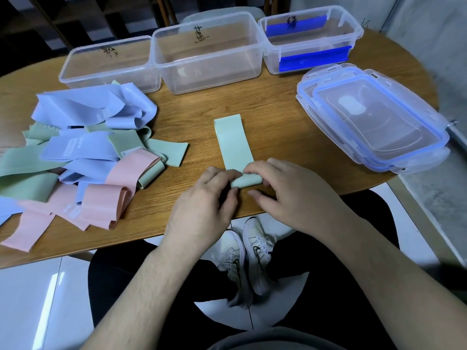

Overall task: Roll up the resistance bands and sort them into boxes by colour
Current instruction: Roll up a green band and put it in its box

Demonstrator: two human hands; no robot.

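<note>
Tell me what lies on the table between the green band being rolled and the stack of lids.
Nothing: in the head view, only bare wooden table separates the green band from the stack of lids.

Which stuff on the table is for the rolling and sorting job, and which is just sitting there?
For the job:
- green band, being rolled by the left hand and right hand
- pile of bands, blue, green and pink
- three clear boxes: left, middle, right

Just lying about:
- stack of lids
- table, only holding things
</note>
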